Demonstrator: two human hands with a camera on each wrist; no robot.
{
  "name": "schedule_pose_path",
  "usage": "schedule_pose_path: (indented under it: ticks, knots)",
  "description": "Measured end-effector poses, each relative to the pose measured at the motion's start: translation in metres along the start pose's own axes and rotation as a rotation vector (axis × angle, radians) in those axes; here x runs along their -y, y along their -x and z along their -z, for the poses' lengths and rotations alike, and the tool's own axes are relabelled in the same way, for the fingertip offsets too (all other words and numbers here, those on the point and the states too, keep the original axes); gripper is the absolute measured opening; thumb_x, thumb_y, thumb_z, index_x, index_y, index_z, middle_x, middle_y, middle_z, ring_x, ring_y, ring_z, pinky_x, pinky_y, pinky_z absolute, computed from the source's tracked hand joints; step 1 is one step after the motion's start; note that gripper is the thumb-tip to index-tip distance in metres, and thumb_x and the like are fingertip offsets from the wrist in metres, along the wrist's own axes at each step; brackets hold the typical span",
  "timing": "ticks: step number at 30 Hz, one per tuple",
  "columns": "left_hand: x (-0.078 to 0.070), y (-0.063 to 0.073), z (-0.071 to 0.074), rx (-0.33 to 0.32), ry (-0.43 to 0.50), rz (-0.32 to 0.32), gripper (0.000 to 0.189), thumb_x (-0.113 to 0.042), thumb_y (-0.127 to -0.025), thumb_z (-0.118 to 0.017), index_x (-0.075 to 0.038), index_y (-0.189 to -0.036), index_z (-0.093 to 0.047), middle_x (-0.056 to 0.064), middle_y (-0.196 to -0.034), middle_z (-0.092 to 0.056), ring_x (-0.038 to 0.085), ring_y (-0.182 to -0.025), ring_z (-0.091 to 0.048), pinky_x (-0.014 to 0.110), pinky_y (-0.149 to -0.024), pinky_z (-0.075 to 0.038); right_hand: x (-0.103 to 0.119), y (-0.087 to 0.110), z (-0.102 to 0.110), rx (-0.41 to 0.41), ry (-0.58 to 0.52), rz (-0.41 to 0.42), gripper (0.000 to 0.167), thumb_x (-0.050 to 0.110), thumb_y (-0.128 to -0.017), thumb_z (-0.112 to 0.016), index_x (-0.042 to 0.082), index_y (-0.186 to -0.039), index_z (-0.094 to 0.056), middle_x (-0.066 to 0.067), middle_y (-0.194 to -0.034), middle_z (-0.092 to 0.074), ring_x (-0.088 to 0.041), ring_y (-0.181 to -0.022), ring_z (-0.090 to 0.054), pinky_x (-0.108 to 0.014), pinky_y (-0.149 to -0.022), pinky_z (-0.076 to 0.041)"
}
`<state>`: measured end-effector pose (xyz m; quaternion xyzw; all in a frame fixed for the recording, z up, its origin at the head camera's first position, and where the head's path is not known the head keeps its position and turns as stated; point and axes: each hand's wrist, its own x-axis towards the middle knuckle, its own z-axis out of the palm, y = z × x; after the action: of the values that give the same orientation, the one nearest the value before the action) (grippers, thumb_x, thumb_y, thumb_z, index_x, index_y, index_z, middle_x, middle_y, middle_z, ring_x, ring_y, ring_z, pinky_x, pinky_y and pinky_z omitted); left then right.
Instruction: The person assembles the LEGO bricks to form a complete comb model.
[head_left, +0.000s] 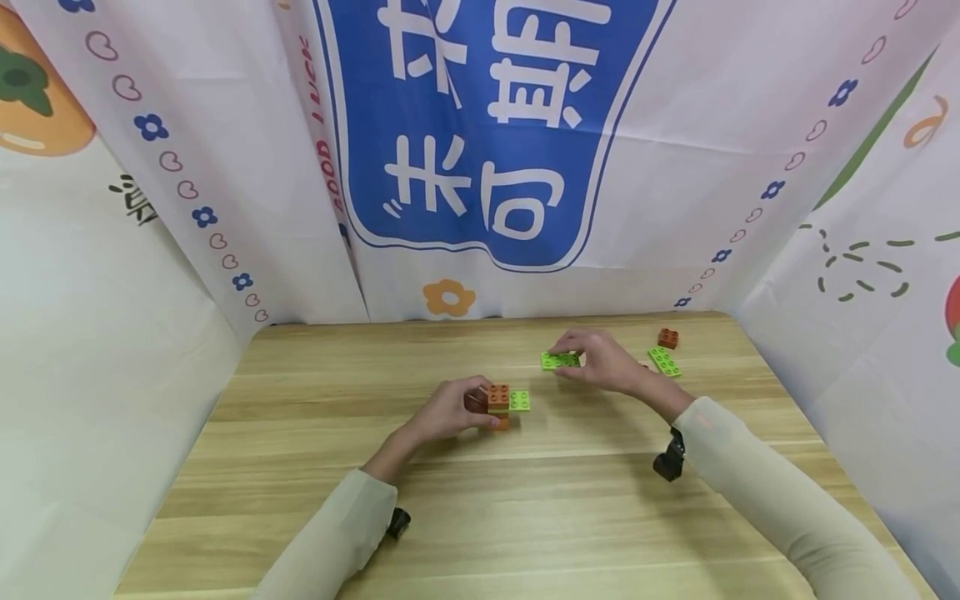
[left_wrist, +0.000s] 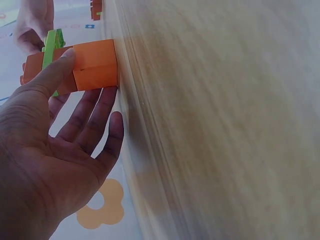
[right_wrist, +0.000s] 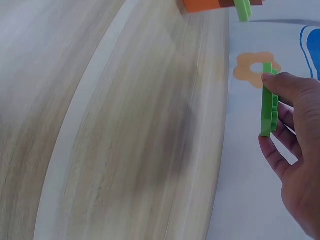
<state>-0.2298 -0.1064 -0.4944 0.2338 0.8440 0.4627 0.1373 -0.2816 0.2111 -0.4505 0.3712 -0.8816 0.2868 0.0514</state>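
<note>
My left hand (head_left: 446, 408) holds a small stack of toy building bricks upright at the middle of the table, thumb on one side and fingers on the other. In the left wrist view the stack has an orange brick (left_wrist: 95, 65) at its base, brown bricks above, and a flat green brick (left_wrist: 48, 56) between them that juts out to the right. Off to the right and farther back, my right hand (head_left: 600, 360) pinches another flat green brick (head_left: 551, 361) by its edges. The right wrist view shows that green piece (right_wrist: 267, 102) raised above the table, apart from the stack.
Beyond my right wrist, a reddish-brown brick (head_left: 667, 337) and a flat green brick (head_left: 664, 362) lie at the table's back right; another brown piece is mostly hidden by the wrist. Printed white cloth (head_left: 300, 283) hangs behind the wooden table (head_left: 525, 525) and along both sides.
</note>
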Motion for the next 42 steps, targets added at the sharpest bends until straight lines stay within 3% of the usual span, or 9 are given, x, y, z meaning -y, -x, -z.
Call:
schedule_pose_path:
  ticks: [7, 14, 22, 42]
  knots:
    - [0.001, -0.001, 0.0, 0.004, 0.008, -0.014, 0.033, -0.017, -0.088, -0.089, -0.014, -0.116, -0.071, 0.002, -0.106, -0.076, 0.015, -0.095, -0.072, 0.031, -0.083, -0.061, 0.012, -0.003, -0.001, -0.019, -0.01, 0.062, 0.031, 0.011, -0.086, -0.089, 0.005, -0.115, -0.081, -0.009, -0.109, -0.076, -0.022, -0.095, -0.071, -0.049, -0.074, -0.062]
    - [0.001, -0.001, 0.001, 0.012, 0.018, -0.025, 0.034, -0.016, -0.089, -0.089, -0.012, -0.117, -0.071, 0.004, -0.107, -0.077, 0.017, -0.096, -0.072, 0.033, -0.085, -0.062, 0.03, -0.005, -0.003, -0.019, -0.016, 0.106, 0.031, 0.012, -0.086, -0.089, 0.005, -0.114, -0.081, -0.008, -0.11, -0.076, -0.021, -0.098, -0.072, -0.037, -0.078, -0.061]
    - [0.0, -0.001, 0.0, 0.009, 0.01, -0.02, 0.033, -0.015, -0.089, -0.088, -0.013, -0.116, -0.07, 0.003, -0.108, -0.076, 0.017, -0.096, -0.073, 0.033, -0.084, -0.062, 0.041, -0.008, -0.009, -0.011, -0.043, 0.152, 0.031, 0.012, -0.086, -0.09, 0.004, -0.114, -0.08, -0.007, -0.11, -0.076, -0.02, -0.099, -0.072, -0.038, -0.078, -0.062]
    - [-0.001, 0.0, 0.001, 0.002, 0.014, -0.042, 0.035, -0.012, -0.089, -0.088, -0.016, -0.119, -0.07, 0.004, -0.109, -0.077, 0.016, -0.098, -0.074, 0.032, -0.086, -0.062, 0.06, -0.015, -0.025, 0.014, -0.087, 0.182, 0.03, 0.018, -0.087, -0.09, 0.006, -0.114, -0.081, -0.005, -0.11, -0.075, -0.017, -0.1, -0.072, -0.031, -0.083, -0.062]
